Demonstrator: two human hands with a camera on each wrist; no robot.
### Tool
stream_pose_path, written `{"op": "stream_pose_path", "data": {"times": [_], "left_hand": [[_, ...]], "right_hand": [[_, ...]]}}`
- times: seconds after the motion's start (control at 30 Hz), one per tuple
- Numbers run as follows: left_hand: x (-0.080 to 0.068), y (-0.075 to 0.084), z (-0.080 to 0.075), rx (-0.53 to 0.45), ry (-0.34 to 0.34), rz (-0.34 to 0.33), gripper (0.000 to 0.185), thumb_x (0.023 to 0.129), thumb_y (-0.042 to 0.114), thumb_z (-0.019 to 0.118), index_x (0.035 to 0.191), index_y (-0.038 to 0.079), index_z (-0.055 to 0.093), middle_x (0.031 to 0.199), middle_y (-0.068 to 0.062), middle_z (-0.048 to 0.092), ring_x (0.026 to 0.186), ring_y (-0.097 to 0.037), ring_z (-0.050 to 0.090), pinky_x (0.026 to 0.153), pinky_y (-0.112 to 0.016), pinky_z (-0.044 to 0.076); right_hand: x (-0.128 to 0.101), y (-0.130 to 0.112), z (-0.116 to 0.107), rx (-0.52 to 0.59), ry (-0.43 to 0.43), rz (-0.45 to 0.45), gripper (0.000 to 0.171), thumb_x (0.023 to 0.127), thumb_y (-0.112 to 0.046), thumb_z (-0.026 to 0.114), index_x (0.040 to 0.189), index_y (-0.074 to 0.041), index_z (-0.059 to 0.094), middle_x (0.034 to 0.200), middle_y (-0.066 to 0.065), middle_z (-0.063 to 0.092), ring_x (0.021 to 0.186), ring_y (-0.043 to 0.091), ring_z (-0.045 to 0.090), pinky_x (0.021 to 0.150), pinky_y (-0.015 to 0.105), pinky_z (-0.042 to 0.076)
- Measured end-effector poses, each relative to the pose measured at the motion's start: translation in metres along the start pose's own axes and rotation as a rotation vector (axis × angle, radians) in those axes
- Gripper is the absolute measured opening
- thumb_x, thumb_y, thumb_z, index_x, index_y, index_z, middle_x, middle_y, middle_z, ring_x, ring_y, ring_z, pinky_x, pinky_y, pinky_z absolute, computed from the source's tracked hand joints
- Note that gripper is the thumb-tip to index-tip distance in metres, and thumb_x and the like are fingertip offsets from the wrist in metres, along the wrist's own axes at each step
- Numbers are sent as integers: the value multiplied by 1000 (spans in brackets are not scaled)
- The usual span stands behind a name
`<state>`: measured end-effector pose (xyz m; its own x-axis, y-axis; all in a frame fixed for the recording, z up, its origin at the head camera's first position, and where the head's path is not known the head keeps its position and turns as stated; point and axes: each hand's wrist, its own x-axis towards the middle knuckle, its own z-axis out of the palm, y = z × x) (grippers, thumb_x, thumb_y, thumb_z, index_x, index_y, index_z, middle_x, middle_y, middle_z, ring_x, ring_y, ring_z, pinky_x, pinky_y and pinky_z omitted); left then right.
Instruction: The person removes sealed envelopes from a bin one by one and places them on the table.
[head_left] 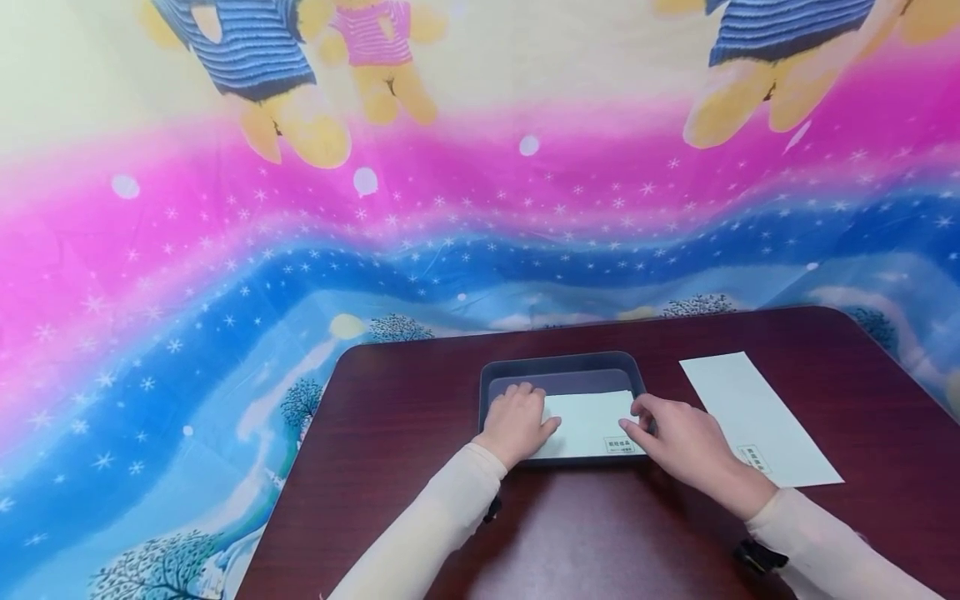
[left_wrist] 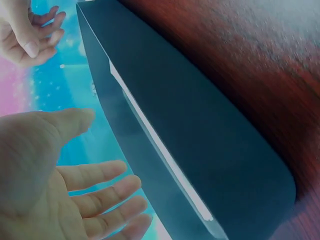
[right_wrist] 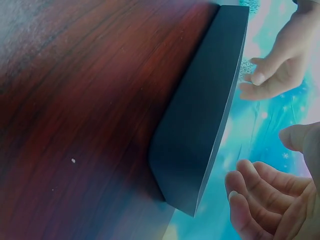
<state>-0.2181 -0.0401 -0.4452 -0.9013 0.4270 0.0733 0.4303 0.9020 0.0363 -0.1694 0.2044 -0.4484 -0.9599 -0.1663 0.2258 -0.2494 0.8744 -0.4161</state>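
Both forearms in cream sleeves come in from the near edge of the table (head_left: pixel 420 400), reaching to a dark tray (head_left: pixel 558 367) that sits near the middle of the table, slightly toward its far edge. Inside the tray lies a white envelope (head_left: pixel 588 421) with a small printed label at its near right corner. At the envelope's left end is the left hand (head_left: pixel 516 423), palm down, fingers relaxed and loosely spread; its wrist view shows them open and gripping nothing. At the envelope's right end is the right hand (head_left: pixel 678 440), fingertips at the tray's right rim, fingers likewise loose and unclenched. Whether either hand actually presses the paper cannot be told.

From the wrist cameras only the tray's outer wall shows, with a thin pale strip along its rim in the left one; the envelope itself is hidden there.

1 more white envelope (head_left: pixel 757 421) lies flat toward the table's right edge, well clear of the tray. Dark reddish wood grain covers the table. Around and behind it spreads a bright cloth (head_left: pixel 225 275) printed with pink and blue bands, stars and cartoon bears.
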Motion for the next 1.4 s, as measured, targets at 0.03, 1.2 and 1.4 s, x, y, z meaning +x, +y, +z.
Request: {"op": "stream_pose_path", "data": {"times": [0.03,1.2,1.4], "left_hand": [[1,-2,1,1,-3,2,42,94,45,69,117,10,70,105,-5,69,92,-21,64,75,-35,56],[11,-18,6,107,-252,-27,66,72,48,88,124,12,66,111,-7,65,98,-23,61,79,-41,55],[13,-18,8,112,-254,-35,73,72,50,88,129,11,63,116,-7,65,103,-24,61,81,-40,55]], "right_hand": [[0,-1,0,-2,-1,-2,21,93,-34,70,99,-14,69,72,-12,61,57,3,46,53,28,37],[11,-16,21,-26,-37,-22,23,91,-35,73,98,-13,68,74,-6,65,50,6,42,47,27,36],[10,-16,22,-32,-48,-20,23,91,-34,74,98,-13,68,73,-7,64,50,6,41,47,27,35]]}}
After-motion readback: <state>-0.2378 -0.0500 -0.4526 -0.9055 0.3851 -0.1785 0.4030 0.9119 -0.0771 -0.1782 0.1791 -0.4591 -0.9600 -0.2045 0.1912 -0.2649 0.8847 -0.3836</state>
